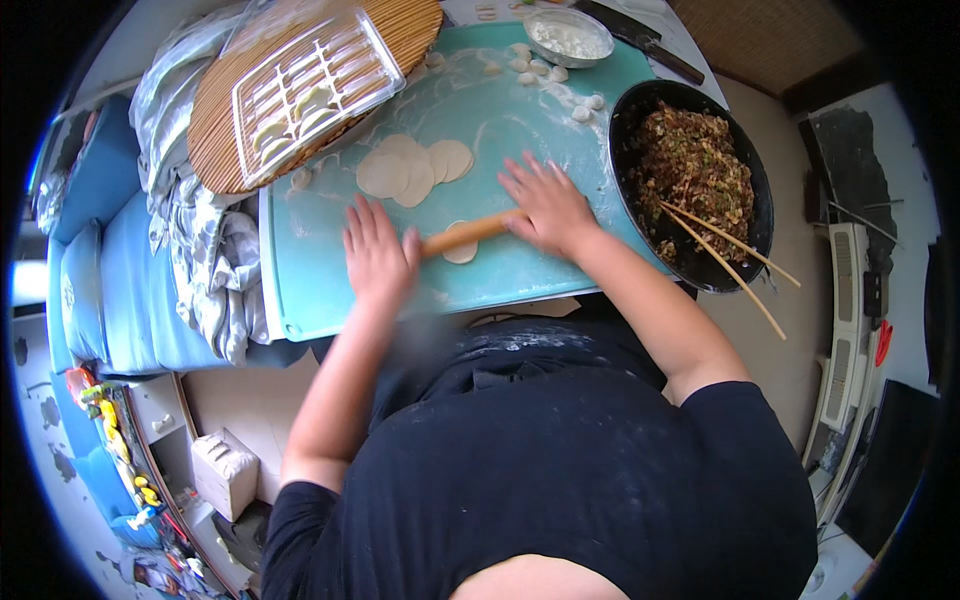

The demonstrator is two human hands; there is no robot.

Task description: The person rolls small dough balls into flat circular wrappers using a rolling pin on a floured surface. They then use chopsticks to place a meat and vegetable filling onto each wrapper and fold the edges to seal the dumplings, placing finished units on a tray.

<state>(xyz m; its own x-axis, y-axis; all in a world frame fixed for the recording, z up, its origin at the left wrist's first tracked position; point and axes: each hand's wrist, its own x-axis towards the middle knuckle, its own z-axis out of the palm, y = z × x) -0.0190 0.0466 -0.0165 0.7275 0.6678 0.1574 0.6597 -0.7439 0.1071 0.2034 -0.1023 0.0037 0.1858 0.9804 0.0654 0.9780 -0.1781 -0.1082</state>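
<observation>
A wooden rolling pin (pixel 462 236) lies at a slant across a small round dough wrapper (pixel 460 255) on the flour-dusted turquoise mat (pixel 320 270). At the pin's left end rests my left hand (pixel 380 250), palm down with fingers stretched out. My right hand (pixel 548 208) presses its palm over the other end, fingers spread above the mat. Both hands are open rather than wrapped round the pin. Just beyond them, several rolled wrappers (pixel 400 168) overlap in a loose pile. Small dough pieces (pixel 527 66) lie scattered at the far side, near a bowl of flour (pixel 570 38).
At right, a black pan (pixel 764 205) holds minced filling (pixel 700 165); chopsticks (pixel 735 240) stick out over its near rim. A compartmented plastic tray (pixel 392 70) with some dumplings (pixel 310 105) sits on a round woven mat (pixel 212 120). A cleaver (pixel 672 64) lies far right.
</observation>
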